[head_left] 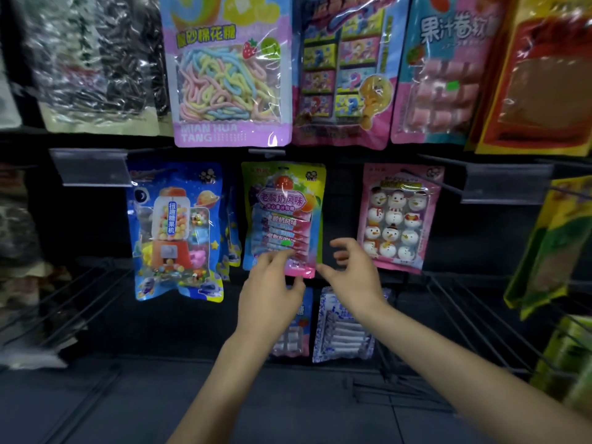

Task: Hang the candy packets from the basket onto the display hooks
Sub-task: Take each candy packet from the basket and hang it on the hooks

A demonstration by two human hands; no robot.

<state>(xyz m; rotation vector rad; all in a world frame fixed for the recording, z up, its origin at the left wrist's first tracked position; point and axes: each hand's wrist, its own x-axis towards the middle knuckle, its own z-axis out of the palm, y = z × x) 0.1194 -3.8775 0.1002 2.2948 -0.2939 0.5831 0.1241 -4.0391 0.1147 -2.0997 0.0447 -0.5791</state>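
Note:
A yellow-green and pink candy packet (285, 216) hangs on the display's middle row. My left hand (270, 299) reaches up to its lower edge; straight fingers lie on the packet's front and the thumb sits just under the bottom edge. My right hand (352, 267) hovers beside the packet's lower right corner with its fingers loosely curled, holding nothing; the thumb tip is close to the corner. The basket is out of view.
A blue gumball-machine packet (176, 232) hangs to the left and a pink snowman packet (398, 219) to the right. Larger bags hang in the row above. Two white-and-blue packets (344, 328) hang below my hands. Bare wire hooks (474, 318) jut out at both sides.

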